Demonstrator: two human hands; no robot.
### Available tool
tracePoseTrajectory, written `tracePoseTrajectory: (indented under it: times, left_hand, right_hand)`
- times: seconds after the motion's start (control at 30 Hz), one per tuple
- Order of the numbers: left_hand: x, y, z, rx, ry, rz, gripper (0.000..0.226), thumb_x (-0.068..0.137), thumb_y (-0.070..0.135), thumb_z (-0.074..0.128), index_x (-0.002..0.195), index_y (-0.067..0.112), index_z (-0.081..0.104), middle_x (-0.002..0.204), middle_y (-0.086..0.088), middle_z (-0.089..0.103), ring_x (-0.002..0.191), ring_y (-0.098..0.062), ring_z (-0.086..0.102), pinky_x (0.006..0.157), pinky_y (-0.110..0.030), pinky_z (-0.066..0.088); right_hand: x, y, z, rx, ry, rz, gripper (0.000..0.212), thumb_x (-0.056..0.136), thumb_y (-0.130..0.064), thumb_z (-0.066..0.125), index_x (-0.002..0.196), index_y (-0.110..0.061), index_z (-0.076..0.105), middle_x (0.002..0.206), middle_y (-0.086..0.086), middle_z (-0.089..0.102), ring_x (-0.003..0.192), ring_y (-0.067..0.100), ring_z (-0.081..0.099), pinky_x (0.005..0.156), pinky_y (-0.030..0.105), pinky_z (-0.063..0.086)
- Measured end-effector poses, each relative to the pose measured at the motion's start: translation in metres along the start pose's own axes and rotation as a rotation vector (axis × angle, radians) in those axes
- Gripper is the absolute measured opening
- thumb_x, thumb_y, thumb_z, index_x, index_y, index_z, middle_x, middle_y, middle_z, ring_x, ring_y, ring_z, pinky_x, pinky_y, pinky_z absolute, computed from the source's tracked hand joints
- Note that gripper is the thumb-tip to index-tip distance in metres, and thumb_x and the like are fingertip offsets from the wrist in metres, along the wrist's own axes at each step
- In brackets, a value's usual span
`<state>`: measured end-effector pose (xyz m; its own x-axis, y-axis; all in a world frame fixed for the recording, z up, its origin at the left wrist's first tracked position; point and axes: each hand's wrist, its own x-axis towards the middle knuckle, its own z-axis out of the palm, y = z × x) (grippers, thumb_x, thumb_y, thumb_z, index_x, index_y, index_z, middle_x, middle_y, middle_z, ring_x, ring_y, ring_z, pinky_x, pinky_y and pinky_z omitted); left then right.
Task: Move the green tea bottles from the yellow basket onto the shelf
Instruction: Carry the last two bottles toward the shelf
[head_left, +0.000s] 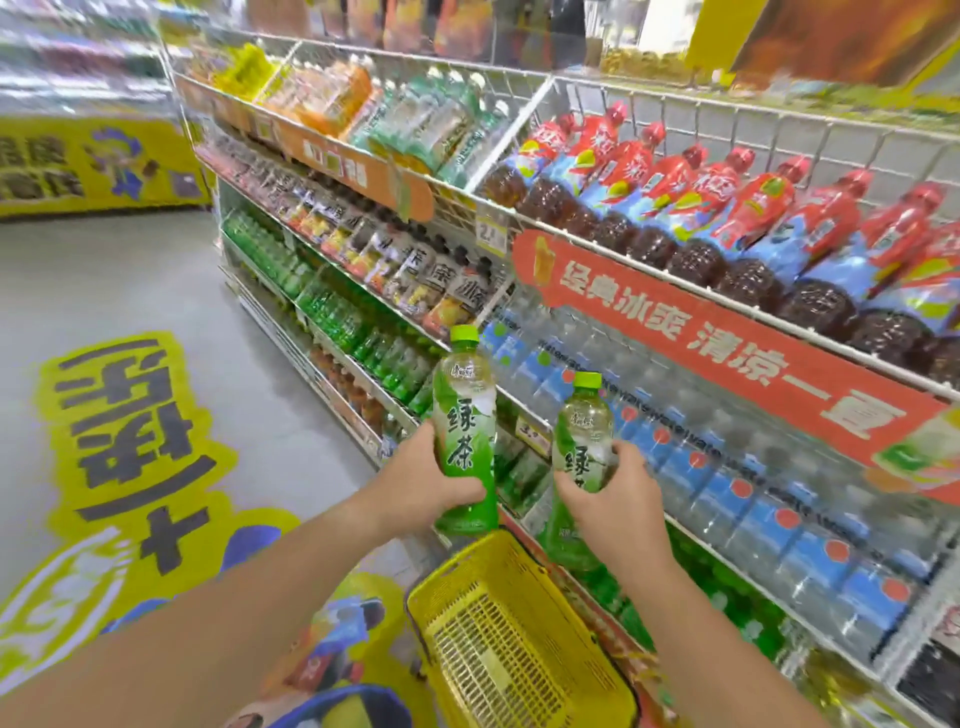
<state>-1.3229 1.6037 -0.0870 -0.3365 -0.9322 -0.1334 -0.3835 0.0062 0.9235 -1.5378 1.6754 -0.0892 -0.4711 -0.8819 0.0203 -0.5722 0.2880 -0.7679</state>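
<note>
I hold one green tea bottle in each hand, both upright, above the yellow basket (514, 644). My left hand (423, 480) grips the lower half of the larger-looking bottle (464, 415), which has a green cap and a green label. My right hand (610, 499) is wrapped around the second green tea bottle (582, 447), closer to the shelf. Both bottles hover in front of the wire shelf (519, 400), level with the row of water bottles. The basket stands on the floor below my hands, and I see no bottles inside it.
The shelf runs diagonally along the right: red-capped iced tea bottles (727, 218) on top behind an orange banner (717, 343), blue-labelled water (753, 499) in the middle, green bottles (363, 332) lower down. Grey floor with a yellow decal (130, 431) lies to the left.
</note>
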Motion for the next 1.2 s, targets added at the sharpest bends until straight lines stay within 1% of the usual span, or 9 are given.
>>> tracePoseTrajectory:
  times: [0.13, 0.23, 0.47, 0.6, 0.77, 0.87, 1.03, 1.13, 1.2]
  left_hand:
    - [0.013, 0.002, -0.054, 0.006, 0.053, 0.002, 0.051, 0.067, 0.015, 0.084, 0.103, 0.026, 0.049, 0.101, -0.005, 0.068, 0.084, -0.011, 0.068, 0.072, -0.028, 0.059]
    - [0.026, 0.004, -0.098, 0.005, 0.089, -0.008, 0.063, 0.051, 0.032, 0.081, 0.106, 0.025, 0.051, 0.104, -0.004, 0.070, 0.090, -0.017, 0.071, 0.082, -0.042, 0.060]
    - [0.083, -0.011, -0.209, 0.022, 0.164, 0.035, 0.064, 0.049, 0.040, 0.077, 0.107, 0.022, 0.057, 0.100, -0.006, 0.072, 0.091, -0.022, 0.072, 0.084, -0.052, 0.058]
    - [0.104, -0.024, -0.269, 0.080, 0.182, 0.029, 0.061, 0.050, 0.037, 0.078, 0.105, 0.019, 0.057, 0.098, -0.006, 0.073, 0.088, -0.022, 0.072, 0.080, -0.052, 0.059]
    - [0.120, -0.036, -0.335, 0.126, 0.237, 0.011, 0.053, 0.059, 0.033, 0.078, 0.104, 0.017, 0.058, 0.098, -0.005, 0.071, 0.091, -0.020, 0.069, 0.078, -0.040, 0.058]
    - [0.123, -0.046, -0.368, 0.107, 0.297, -0.003, 0.045, 0.065, 0.028, 0.082, 0.103, 0.017, 0.059, 0.098, -0.003, 0.071, 0.089, -0.018, 0.069, 0.081, -0.042, 0.058]
    - [0.127, -0.061, -0.415, 0.047, 0.361, -0.028, 0.039, 0.068, 0.027, 0.083, 0.101, 0.017, 0.063, 0.095, -0.002, 0.073, 0.087, -0.015, 0.070, 0.080, -0.042, 0.058]
    - [0.136, -0.072, -0.439, 0.002, 0.378, -0.025, 0.028, 0.076, 0.023, 0.083, 0.098, 0.023, 0.066, 0.093, 0.007, 0.074, 0.082, -0.005, 0.070, 0.076, -0.030, 0.055]
    - [0.148, -0.082, -0.455, 0.001, 0.379, -0.032, 0.029, 0.076, 0.027, 0.084, 0.099, 0.025, 0.068, 0.095, 0.009, 0.075, 0.087, -0.007, 0.070, 0.080, -0.032, 0.057]
  right_hand:
    - [0.021, -0.043, 0.024, -0.005, 0.010, -0.042, 0.062, 0.083, -0.044, 0.074, 0.130, -0.022, 0.041, 0.082, -0.001, 0.062, 0.057, 0.020, 0.065, 0.050, 0.043, 0.056]
    - [0.040, -0.080, 0.047, -0.017, -0.010, -0.057, 0.076, 0.084, -0.047, 0.071, 0.144, -0.020, 0.034, 0.080, 0.003, 0.063, 0.051, 0.016, 0.059, 0.041, 0.033, 0.046]
    - [0.092, -0.177, 0.116, 0.012, -0.019, -0.152, 0.049, 0.084, -0.043, 0.073, 0.117, -0.028, 0.040, 0.083, -0.003, 0.061, 0.065, 0.017, 0.062, 0.050, 0.029, 0.039]
    - [0.118, -0.228, 0.162, 0.035, -0.017, -0.189, 0.045, 0.084, -0.041, 0.073, 0.110, -0.030, 0.037, 0.082, -0.008, 0.057, 0.072, 0.018, 0.063, 0.057, 0.036, 0.048]
    - [0.142, -0.287, 0.214, 0.034, -0.063, -0.225, 0.047, 0.085, -0.044, 0.071, 0.112, -0.028, 0.037, 0.084, -0.001, 0.060, 0.067, 0.018, 0.062, 0.047, 0.031, 0.044]
    - [0.153, -0.317, 0.241, 0.017, -0.094, -0.243, 0.056, 0.084, -0.047, 0.070, 0.124, -0.020, 0.041, 0.084, 0.005, 0.064, 0.067, 0.026, 0.067, 0.048, 0.042, 0.052]
    - [0.168, -0.356, 0.290, 0.022, -0.148, -0.256, 0.073, 0.085, -0.046, 0.070, 0.143, -0.015, 0.037, 0.082, 0.007, 0.066, 0.062, 0.024, 0.068, 0.045, 0.040, 0.052]
    - [0.178, -0.374, 0.316, 0.002, -0.168, -0.263, 0.059, 0.086, -0.046, 0.070, 0.128, -0.016, 0.042, 0.078, 0.007, 0.064, 0.064, 0.025, 0.066, 0.047, 0.039, 0.050]
    - [0.186, -0.383, 0.332, -0.008, -0.170, -0.269, 0.053, 0.087, -0.045, 0.070, 0.121, -0.016, 0.043, 0.077, 0.000, 0.055, 0.063, 0.019, 0.062, 0.049, 0.036, 0.048]
